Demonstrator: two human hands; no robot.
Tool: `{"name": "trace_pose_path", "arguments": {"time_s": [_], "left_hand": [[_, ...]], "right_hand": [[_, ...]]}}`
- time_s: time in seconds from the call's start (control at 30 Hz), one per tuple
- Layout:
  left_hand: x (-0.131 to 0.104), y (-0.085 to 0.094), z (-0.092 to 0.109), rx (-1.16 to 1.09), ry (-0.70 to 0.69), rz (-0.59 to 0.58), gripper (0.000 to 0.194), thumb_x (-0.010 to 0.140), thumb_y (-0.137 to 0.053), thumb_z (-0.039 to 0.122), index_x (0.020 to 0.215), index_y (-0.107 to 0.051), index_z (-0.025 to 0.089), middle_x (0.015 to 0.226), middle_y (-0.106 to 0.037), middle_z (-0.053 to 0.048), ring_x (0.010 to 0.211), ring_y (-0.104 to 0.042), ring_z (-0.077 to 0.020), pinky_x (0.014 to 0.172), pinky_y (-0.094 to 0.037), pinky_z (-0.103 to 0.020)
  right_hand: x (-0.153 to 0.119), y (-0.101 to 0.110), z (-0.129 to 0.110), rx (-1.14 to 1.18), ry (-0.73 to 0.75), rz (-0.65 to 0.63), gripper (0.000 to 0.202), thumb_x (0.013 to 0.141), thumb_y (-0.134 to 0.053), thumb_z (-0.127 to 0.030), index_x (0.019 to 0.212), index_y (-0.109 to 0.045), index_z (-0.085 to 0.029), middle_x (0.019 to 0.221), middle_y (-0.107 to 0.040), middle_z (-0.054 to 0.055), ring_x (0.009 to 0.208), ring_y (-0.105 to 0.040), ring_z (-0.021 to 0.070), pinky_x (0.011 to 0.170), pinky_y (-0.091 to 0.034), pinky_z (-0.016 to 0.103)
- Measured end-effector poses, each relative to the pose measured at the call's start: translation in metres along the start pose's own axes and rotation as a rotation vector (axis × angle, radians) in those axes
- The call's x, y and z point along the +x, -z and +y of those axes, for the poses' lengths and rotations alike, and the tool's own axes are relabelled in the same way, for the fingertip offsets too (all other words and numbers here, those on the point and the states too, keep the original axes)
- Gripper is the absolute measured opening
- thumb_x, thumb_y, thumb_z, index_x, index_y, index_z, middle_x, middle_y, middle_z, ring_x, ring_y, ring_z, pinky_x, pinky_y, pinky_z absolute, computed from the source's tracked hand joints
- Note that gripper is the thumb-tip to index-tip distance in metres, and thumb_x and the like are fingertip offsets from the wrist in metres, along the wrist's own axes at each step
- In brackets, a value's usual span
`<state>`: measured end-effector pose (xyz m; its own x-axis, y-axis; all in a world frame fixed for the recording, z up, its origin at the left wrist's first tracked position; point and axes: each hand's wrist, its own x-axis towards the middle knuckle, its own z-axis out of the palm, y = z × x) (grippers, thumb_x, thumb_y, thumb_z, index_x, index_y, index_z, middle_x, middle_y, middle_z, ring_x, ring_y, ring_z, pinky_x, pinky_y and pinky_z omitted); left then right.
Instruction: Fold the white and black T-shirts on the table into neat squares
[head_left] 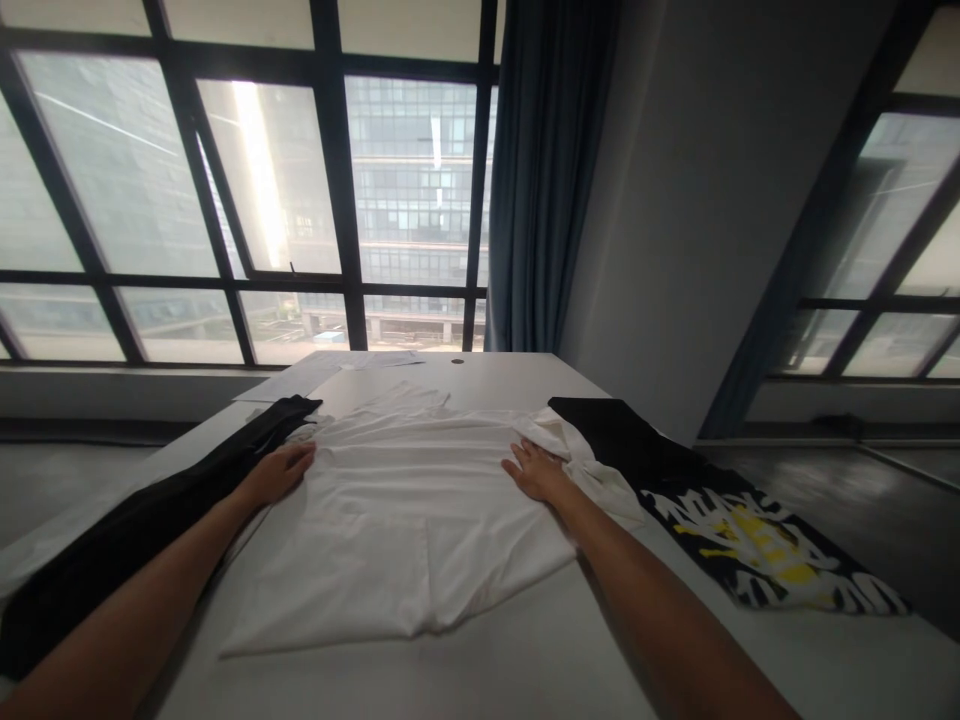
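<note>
Dim indoors, daylight from windows (415,180) — white glare streak, stretched edges, soft blur

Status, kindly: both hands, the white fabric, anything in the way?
Left hand at left edge of white fabric; right hand on it. Fabric wrinkled. Black cloth left, printed garment right, alongside.

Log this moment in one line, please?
left hand: at white cloth, left edge | right hand: on white cloth | white cloth: creased, on table

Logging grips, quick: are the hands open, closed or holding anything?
Left hand: open, at the left edge of the white cloth.
Right hand: open, resting on that cloth.
</note>
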<state>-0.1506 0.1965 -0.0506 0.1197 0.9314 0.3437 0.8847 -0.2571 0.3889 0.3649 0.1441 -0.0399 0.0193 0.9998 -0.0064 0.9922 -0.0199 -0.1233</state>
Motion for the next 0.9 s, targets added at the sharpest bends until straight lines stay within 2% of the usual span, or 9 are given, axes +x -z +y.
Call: {"name": "trace_pose_path", "arguments": {"time_s": [0.1, 0.2, 0.33, 0.47, 0.57, 0.7, 0.77, 0.83, 0.9], "left_hand": [[0.001, -0.001, -0.003, 0.064, -0.024, -0.049, 0.06, 0.083, -0.039, 0.055, 0.119, -0.068, 0.018, 0.138, -0.061, -0.009, 0.13, -0.054, -0.0263, 0.112, -0.038, -0.035], [0.004, -0.002, 0.008, 0.202, -0.03, -0.072, 0.055, 0.085, -0.038, 0.046, 0.121, -0.067, 0.017, 0.143, -0.056, -0.011, 0.134, -0.049, -0.028, 0.114, -0.035, -0.042], [-0.008, -0.003, 0.048, 0.161, -0.123, -0.062, 0.051, 0.089, -0.038, 0.045, 0.119, -0.068, 0.017, 0.138, -0.061, -0.012, 0.129, -0.054, -0.0316, 0.111, -0.037, -0.045], [-0.046, 0.001, 0.09, 0.035, -0.201, -0.266, 0.062, 0.087, -0.04, 0.064, 0.122, -0.068, 0.021, 0.132, -0.066, -0.009, 0.123, -0.059, -0.0293, 0.107, -0.042, -0.038], [-0.078, 0.01, 0.105, 0.066, -0.261, -0.314, 0.069, 0.076, -0.053, 0.07, 0.121, -0.069, 0.021, 0.133, -0.065, -0.01, 0.124, -0.058, -0.0315, 0.109, -0.04, -0.04], [-0.111, 0.022, 0.114, 0.02, -0.241, -0.242, 0.044, 0.078, -0.056, 0.055, 0.102, -0.075, 0.024, 0.12, -0.071, -0.009, 0.111, -0.063, -0.0274, 0.102, -0.044, -0.036], [-0.122, 0.025, 0.119, -0.013, -0.182, -0.228, 0.04, 0.076, -0.058, 0.047, 0.106, -0.073, 0.025, 0.105, -0.073, -0.006, 0.097, -0.066, -0.0242, 0.093, -0.048, -0.033], [-0.129, 0.027, 0.125, -0.007, -0.139, -0.201, 0.046, 0.075, -0.058, 0.042, 0.115, -0.07, 0.023, 0.094, -0.071, -0.004, 0.086, -0.066, -0.0222, 0.085, -0.05, -0.032], [-0.132, 0.029, 0.133, 0.031, -0.137, -0.177, 0.042, 0.076, -0.056, 0.04, 0.11, -0.073, 0.021, 0.09, -0.069, -0.005, 0.08, -0.065, -0.0217, 0.083, -0.05, -0.032]], "right_hand": [[-0.021, 0.006, 0.002, -0.05, 0.038, 0.038, 0.063, 0.1, -0.027, -0.054, 0.15, -0.038, -0.018, 0.159, -0.03, 0.014, 0.145, -0.027, 0.0337, 0.115, -0.018, 0.057], [-0.051, 0.021, 0.011, -0.069, 0.139, 0.019, 0.058, 0.097, -0.039, -0.05, 0.145, -0.047, -0.018, 0.154, -0.04, 0.015, 0.141, -0.036, 0.0309, 0.114, -0.026, 0.048], [-0.094, 0.052, 0.031, -0.118, 0.165, 0.025, 0.045, 0.093, -0.049, -0.045, 0.128, -0.063, -0.02, 0.134, -0.062, 0.013, 0.12, -0.058, 0.0271, 0.1, -0.041, 0.037], [-0.124, 0.071, 0.051, -0.207, 0.026, 0.035, 0.042, 0.093, -0.049, -0.046, 0.12, -0.068, -0.02, 0.123, -0.068, 0.013, 0.111, -0.064, 0.0283, 0.09, -0.047, 0.037], [-0.139, 0.072, 0.065, -0.233, -0.107, -0.053, 0.04, 0.087, -0.058, -0.046, 0.113, -0.071, -0.018, 0.119, -0.07, 0.016, 0.11, -0.065, 0.0316, 0.089, -0.048, 0.04], [-0.148, 0.065, 0.087, -0.126, -0.129, -0.148, 0.034, 0.077, -0.073, -0.043, 0.101, -0.075, -0.02, 0.116, -0.071, 0.016, 0.108, -0.066, 0.0321, 0.089, -0.049, 0.041], [-0.149, 0.061, 0.099, -0.047, -0.117, -0.134, 0.037, 0.071, -0.078, -0.04, 0.103, -0.075, -0.021, 0.116, -0.071, 0.015, 0.107, -0.066, 0.0319, 0.09, -0.049, 0.041], [-0.149, 0.058, 0.108, 0.039, -0.119, -0.105, 0.043, 0.067, -0.081, -0.04, 0.105, -0.074, -0.021, 0.114, -0.072, 0.015, 0.107, -0.066, 0.033, 0.09, -0.049, 0.042], [-0.147, 0.054, 0.114, 0.081, -0.118, -0.063, 0.042, 0.069, -0.079, -0.043, 0.102, -0.074, -0.019, 0.111, -0.072, 0.016, 0.107, -0.066, 0.0337, 0.089, -0.049, 0.042]]}}
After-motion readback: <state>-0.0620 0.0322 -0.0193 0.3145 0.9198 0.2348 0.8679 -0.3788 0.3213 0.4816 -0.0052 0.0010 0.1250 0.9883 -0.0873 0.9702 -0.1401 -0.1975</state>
